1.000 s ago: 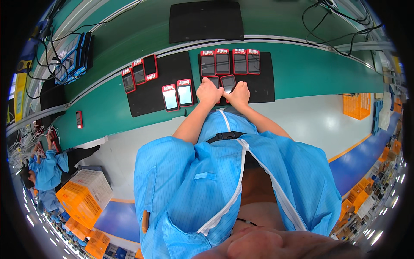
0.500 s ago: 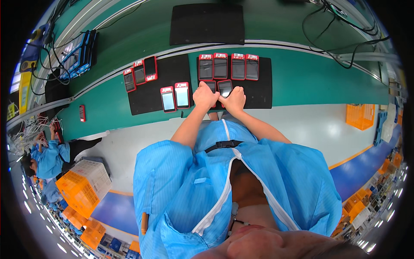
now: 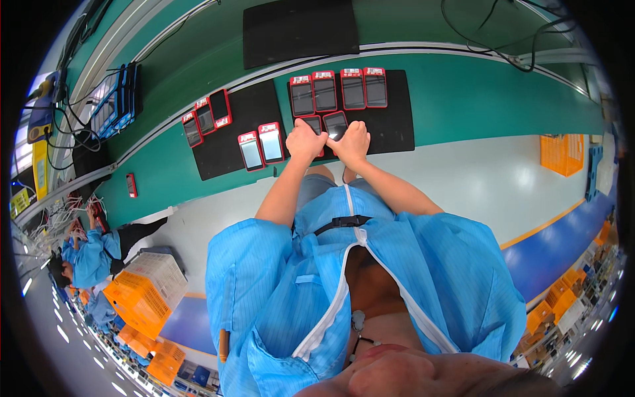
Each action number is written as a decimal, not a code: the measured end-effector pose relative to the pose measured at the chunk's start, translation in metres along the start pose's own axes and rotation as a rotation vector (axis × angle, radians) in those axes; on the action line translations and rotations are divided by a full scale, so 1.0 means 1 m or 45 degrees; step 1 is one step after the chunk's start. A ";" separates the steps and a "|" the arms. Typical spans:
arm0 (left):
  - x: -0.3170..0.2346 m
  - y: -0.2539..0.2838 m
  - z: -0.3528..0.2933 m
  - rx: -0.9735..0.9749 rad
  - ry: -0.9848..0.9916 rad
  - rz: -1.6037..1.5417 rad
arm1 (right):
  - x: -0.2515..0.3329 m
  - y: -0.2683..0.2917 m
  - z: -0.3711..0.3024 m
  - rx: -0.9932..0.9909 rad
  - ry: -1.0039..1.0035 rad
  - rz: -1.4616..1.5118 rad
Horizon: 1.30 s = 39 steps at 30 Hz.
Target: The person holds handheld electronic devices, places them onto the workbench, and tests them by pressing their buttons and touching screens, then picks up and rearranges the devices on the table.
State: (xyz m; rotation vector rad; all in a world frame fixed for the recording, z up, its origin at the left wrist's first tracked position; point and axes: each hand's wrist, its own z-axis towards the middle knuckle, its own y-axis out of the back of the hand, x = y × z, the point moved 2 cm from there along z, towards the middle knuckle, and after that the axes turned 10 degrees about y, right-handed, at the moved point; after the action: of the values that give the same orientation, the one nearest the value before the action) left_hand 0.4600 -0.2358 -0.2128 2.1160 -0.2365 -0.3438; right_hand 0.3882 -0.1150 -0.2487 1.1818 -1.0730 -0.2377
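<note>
Two red-edged handheld devices with dark screens lie side by side under my hands on the right black mat. My left hand is closed over the lower part of the left device; its curled fingers hide what they grip. Beside it, my right hand has its thumb by the lower edge of the right device and its fingers bent at that device's right side. Both thumbs nearly meet between the devices. Several similar devices with white labels stand in a row just beyond.
On the left black mat are two devices with lit screens and three dark ones. A single red device lies farther left on the green bench. Orange crates stand beyond the bench; a co-worker is at far left.
The whole view has shifted and tilted slightly, with the bench now higher in the picture. My hands stay over the same two devices, with hardly any change in their pose.
</note>
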 end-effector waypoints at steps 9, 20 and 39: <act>-0.005 0.006 -0.003 0.081 -0.004 -0.020 | -0.001 -0.002 -0.004 -0.057 -0.024 -0.035; -0.004 0.010 -0.003 0.110 -0.006 -0.036 | -0.002 -0.003 -0.004 -0.074 -0.008 -0.079; -0.002 0.007 -0.002 0.089 -0.015 -0.011 | -0.006 -0.006 -0.003 -0.078 0.041 -0.103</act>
State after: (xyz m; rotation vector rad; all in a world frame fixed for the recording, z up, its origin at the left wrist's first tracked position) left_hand 0.4581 -0.2372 -0.2055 2.1846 -0.2494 -0.3578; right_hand 0.3899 -0.1117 -0.2572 1.1718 -0.9842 -0.3113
